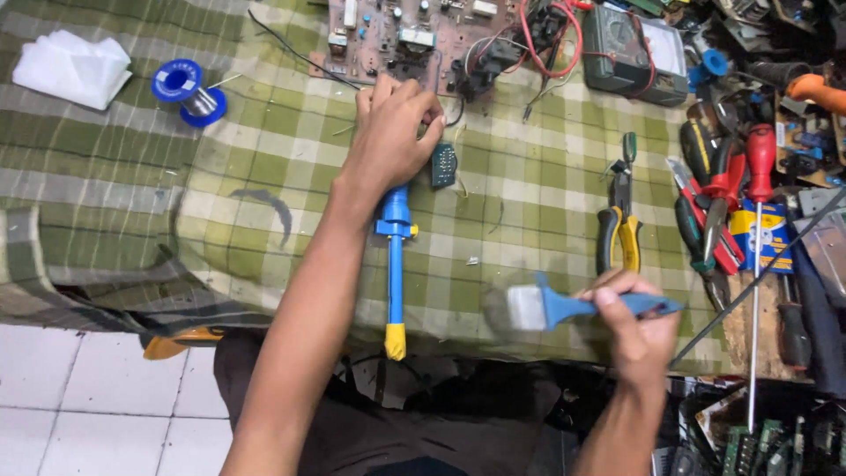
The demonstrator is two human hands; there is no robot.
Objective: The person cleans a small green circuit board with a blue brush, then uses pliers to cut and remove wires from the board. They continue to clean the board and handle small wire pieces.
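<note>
1. The left hand point(392, 132) is closing around the upper end of a blue desoldering pump point(395, 264), whose shaft is running toward 6 o'clock and ending in a yellow tip near the surface edge.
2. A small dark green component board point(444, 164) is lying just beside the left hand, at its 3 o'clock.
3. The right hand point(636, 322) is gripping the blue handle of a flat paintbrush point(564, 307); its blurred bristles are pointing toward 9 o'clock, over the cloth.
4. A green checked cloth point(264, 150) is covering the surface point(740, 335).
5. A brown circuit board point(397, 35) is resting at 12 o'clock, wires trailing from it.
6. A blue solder spool point(188, 92) is sitting at 10 o'clock, well apart from both hands.
7. Yellow-handled pliers point(619, 225) are lying at 12 o'clock of the right hand.
8. Red-handled screwdrivers point(758, 176) are crowding the 3 o'clock edge.
</note>
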